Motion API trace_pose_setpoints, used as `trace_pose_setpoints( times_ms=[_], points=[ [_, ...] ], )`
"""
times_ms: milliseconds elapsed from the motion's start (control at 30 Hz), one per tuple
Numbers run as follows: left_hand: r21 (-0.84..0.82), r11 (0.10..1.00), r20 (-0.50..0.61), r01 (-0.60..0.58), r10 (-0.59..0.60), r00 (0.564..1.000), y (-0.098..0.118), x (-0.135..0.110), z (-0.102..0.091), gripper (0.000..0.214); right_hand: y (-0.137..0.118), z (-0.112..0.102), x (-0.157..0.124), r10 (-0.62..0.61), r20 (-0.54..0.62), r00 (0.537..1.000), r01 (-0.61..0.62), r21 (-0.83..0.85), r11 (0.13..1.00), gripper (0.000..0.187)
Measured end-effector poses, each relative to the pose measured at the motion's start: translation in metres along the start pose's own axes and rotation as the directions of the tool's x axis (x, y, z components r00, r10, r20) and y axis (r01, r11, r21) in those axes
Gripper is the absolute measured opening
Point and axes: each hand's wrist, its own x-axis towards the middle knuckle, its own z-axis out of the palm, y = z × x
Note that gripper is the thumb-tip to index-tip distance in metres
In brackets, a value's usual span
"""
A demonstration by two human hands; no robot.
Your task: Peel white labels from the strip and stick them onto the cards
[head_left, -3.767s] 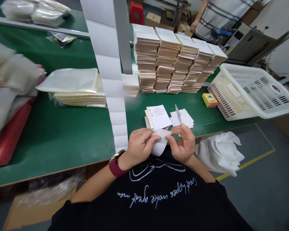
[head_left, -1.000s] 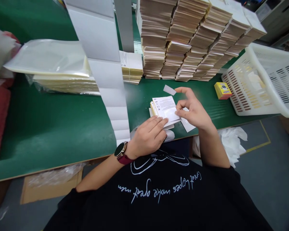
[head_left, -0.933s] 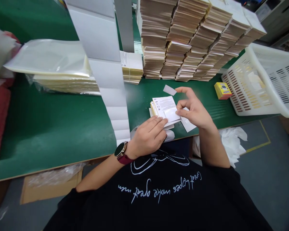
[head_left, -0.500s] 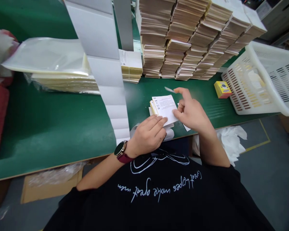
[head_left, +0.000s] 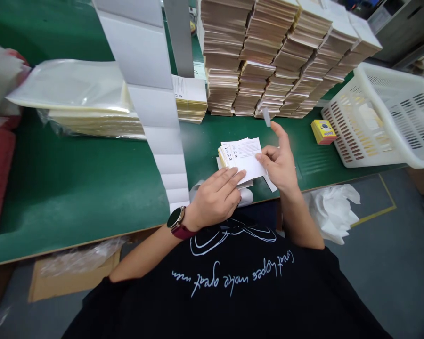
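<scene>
A small stack of white printed cards (head_left: pixel 245 155) lies near the green table's front edge. My left hand (head_left: pixel 215 197) rests on the stack's near corner with its fingers flat and together. A curl of white label backing (head_left: pixel 246 197) shows beside its palm. My right hand (head_left: pixel 281 162) pinches the right edge of the top card between thumb and bent fingers. Its forefinger points up and away, with a small white sticker (head_left: pixel 266 117) stuck to the tip. The top card sits shifted right, so the cards below fan out on the left.
A long strip of white labels (head_left: pixel 151 94) hangs down in front of me. Tall stacks of brown-edged cards (head_left: pixel 268 56) stand behind, with a short stack (head_left: pixel 190 99) and piled clear bags (head_left: pixel 77 99) at the left. A white basket (head_left: pixel 385 155), a yellow box (head_left: pixel 324 132) and crumpled white paper (head_left: pixel 334 209) are at the right.
My right hand pressed a white sticker onto the top card, then took the card's edge and slid it right. Its forefinger with the second sticker rose. My left hand stayed put.
</scene>
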Motion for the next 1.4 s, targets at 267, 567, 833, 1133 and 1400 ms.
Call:
trace_pose_setpoints(
  times_ms=[267, 567, 833, 1133, 1400],
  points=[
    [-0.012, 1.000, -0.058, -0.015, 0.014, 0.998, -0.002, 0.001, 0.002, 0.003, 0.019, -0.041, -0.017, -0.064, -0.191, 0.979, 0.032, -0.168, 0.985, 0.085],
    [-0.015, 1.000, -0.054, -0.025, 0.024, 0.998, -0.003, 0.001, 0.004, 0.003, 0.056, -0.061, -0.033, 0.084, 0.005, 0.996, -0.064, -0.596, 0.801, 0.082],
    [-0.020, 0.999, -0.052, -0.029, 0.028, 0.998, -0.003, -0.001, 0.005, 0.003, 0.023, -0.066, -0.047, -0.259, -0.220, 0.941, 0.065, -0.632, 0.772, 0.037],
    [-0.035, 0.999, -0.049, -0.007, 0.005, 0.999, -0.003, -0.001, 0.004, 0.001, -0.010, -0.030, -0.014, -0.086, -0.174, 0.981, 0.090, 0.013, 0.996, 0.004],
    [-0.019, 1.000, -0.062, -0.017, 0.016, 0.998, -0.002, 0.001, 0.002, 0.001, -0.019, -0.004, 0.007, 0.072, 0.082, 0.994, -0.081, 0.107, 0.991, 0.006]
  ],
)
